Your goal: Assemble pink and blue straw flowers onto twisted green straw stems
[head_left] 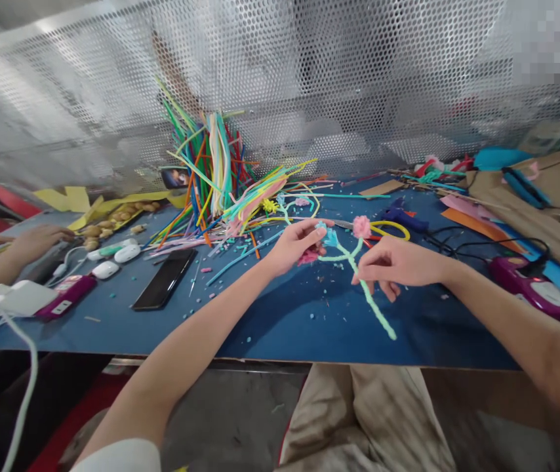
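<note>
A pipe-cleaner flower with a light green branching stem (377, 311) is held up above the blue table between my hands. It bears a blue bloom (330, 236), a pink bloom (361, 227) and a darker pink bloom (308, 257). My left hand (294, 245) pinches the flower at the blue bloom, its fingertips partly covering it. My right hand (392, 263) grips the green stem below the fork, thumb and forefinger closed around it. The stem's lower end hangs free, tilted down to the right.
Bundled pipe cleaners (218, 164) stand at the back. Scissors with a yellow handle (392, 229) and a blue glue gun (404, 214) lie behind my right hand. A black phone (166, 278) and a purple power strip (67, 296) are to the left, near another person's hand (39, 244).
</note>
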Available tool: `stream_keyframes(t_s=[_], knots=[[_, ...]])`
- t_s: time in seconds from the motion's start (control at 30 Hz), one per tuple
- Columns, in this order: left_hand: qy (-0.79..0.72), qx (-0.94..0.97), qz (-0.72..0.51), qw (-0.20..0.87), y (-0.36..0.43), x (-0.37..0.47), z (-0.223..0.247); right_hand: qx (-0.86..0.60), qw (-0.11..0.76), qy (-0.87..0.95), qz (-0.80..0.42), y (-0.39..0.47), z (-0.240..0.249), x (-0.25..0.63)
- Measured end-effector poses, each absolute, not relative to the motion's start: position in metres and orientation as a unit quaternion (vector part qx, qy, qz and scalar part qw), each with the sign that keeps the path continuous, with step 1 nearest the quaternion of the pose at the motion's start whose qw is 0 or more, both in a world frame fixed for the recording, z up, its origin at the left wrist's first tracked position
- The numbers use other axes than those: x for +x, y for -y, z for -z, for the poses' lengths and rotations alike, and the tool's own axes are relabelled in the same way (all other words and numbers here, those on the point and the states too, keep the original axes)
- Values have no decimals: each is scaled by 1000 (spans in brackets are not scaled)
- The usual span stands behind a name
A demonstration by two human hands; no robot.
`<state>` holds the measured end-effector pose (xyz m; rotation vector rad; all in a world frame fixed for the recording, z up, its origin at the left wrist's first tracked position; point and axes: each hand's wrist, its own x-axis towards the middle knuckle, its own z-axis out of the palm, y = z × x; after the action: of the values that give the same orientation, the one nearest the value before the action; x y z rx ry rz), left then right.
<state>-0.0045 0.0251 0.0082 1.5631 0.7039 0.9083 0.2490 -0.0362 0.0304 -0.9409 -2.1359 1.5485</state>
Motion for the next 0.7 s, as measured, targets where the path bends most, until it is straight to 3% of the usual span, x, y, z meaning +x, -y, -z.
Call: stream_keyframes(t_s=[0.07,0.17,0.2,0.3,0.43,0.57,0.7], knots=[[-298,690,-351,558,-25,-6,-9,-315,294,740,-518,40,-35,253],[-295,721,-318,541,-25,-5,-8,-350,502,717,-335,40,-36,253],[-292,728,-311,537,-26,-5,-7,-359,511,735,-263,38,-35,252],[-280,737,-302,537,-27,-3,-3,-332,405,841,-138,27,-27,248],[-272,725,-302,556,-30,-1,0,-327,338,871,-144,16,-15,242],[-266,658,-310,633,-31,-1,-2,-375,350,850,-114,16,-12,240],[-250,505,-312,765,-29,-1,-13,-394,378,812,-206,16,-9,237]])
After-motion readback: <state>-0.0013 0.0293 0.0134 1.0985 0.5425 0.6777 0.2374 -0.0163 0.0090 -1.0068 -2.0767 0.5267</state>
